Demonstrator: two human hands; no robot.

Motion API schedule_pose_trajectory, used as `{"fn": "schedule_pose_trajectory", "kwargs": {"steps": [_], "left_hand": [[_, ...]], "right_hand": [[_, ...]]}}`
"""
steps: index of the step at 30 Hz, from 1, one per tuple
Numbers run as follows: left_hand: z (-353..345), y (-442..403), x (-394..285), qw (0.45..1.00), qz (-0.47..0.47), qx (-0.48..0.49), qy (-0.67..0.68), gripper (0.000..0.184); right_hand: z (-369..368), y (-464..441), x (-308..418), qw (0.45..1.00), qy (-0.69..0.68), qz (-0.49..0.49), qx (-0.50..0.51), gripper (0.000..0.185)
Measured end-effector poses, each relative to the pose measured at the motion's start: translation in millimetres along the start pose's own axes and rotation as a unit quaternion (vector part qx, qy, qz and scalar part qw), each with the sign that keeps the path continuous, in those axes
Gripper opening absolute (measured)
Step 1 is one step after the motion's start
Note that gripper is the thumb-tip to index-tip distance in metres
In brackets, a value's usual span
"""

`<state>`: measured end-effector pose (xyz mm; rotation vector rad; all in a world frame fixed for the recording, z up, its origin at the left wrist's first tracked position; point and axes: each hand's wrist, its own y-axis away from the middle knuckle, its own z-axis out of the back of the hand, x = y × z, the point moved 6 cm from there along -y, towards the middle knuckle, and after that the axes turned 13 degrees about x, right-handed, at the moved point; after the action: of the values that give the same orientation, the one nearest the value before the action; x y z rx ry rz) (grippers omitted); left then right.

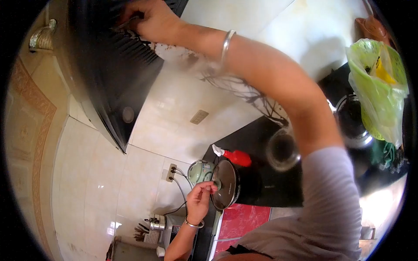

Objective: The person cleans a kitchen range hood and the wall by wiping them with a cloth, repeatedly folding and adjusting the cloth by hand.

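My right hand [153, 22], at the end of a raised arm with a silver bangle, is up against the slatted underside of the dark range hood [102, 80]. Its fingers are curled, and a thin dark greyish object shows at the fingertips, too unclear to name. My left hand [200, 199], also with a bangle, has its fingertips pinched together at a small greenish piece in front of a dark pan's glass lid [227, 187]. Whether that piece is the lid's knob I cannot tell. A green rice cooker [200, 170] and a red spray bottle [237, 157] stand beside the pan.
The view is turned sideways. Gas burners [283, 148] sit on the black counter [272, 191]. A green plastic bag [379, 100] is at the right. Cords run from a wall socket [170, 172]. A utensil holder [150, 237] stands near the bottom.
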<state>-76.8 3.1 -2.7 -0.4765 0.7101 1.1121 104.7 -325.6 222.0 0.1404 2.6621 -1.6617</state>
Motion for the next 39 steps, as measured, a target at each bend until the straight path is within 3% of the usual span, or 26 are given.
{"fn": "schedule_pose_trajectory", "kwargs": {"steps": [2, 5, 11, 14, 17, 20, 23, 26, 29, 32, 39], "left_hand": [[1.2, 0.0, -0.9, 1.0, 0.002, -0.001, 0.0, 0.017], [2.4, -0.4, 2.4, 1.0, 0.009, -0.009, 0.003, 0.018], [0.5, -3.9, 8.0, 1.0, 0.006, -0.009, 0.011, 0.017], [-1.7, -7.5, 10.6, 1.0, 0.015, -0.004, -0.004, 0.016], [-3.3, -12.5, 8.1, 1.0, 0.015, 0.0, -0.017, 0.016], [-3.2, -24.7, 1.2, 1.0, -0.027, -0.009, -0.005, 0.016], [-2.5, -47.5, -27.4, 0.997, -0.056, -0.044, 0.012, 0.016], [-6.5, -77.8, -61.8, 0.993, -0.056, -0.099, 0.019, 0.017], [-15.4, -111.2, -77.4, 0.989, -0.082, -0.102, 0.067, 0.02], [-33.1, -139.0, -77.5, 0.989, -0.062, -0.078, 0.105, 0.023], [-57.7, -168.6, -49.4, 0.992, -0.02, -0.061, 0.111, 0.02]], "right_hand": [[1.6, -1.2, -3.5, 0.998, -0.021, -0.029, 0.042, 0.011], [0.7, -0.2, -14.2, 0.998, -0.033, 0.01, 0.057, 0.011], [10.7, 19.0, -26.6, 0.999, -0.024, 0.012, 0.047, 0.012], [10.7, 33.9, -35.9, 0.995, -0.078, -0.03, 0.05, 0.011], [8.5, 50.2, -40.2, 0.965, -0.208, -0.14, 0.076, 0.011], [9.8, 62.6, -36.2, 0.947, -0.251, -0.185, 0.08, 0.012], [7.6, 80.2, -41.6, 0.956, -0.233, -0.165, 0.064, 0.012], [0.7, 109.0, -37.1, 0.934, -0.207, -0.278, 0.093, 0.009], [7.5, 128.9, 1.3, 0.931, -0.064, -0.326, 0.152, 0.01], [11.0, 149.2, 20.3, 0.94, 0.022, -0.302, 0.154, 0.014], [23.7, 189.0, 16.8, 0.921, -0.008, -0.351, 0.168, 0.013]]}}
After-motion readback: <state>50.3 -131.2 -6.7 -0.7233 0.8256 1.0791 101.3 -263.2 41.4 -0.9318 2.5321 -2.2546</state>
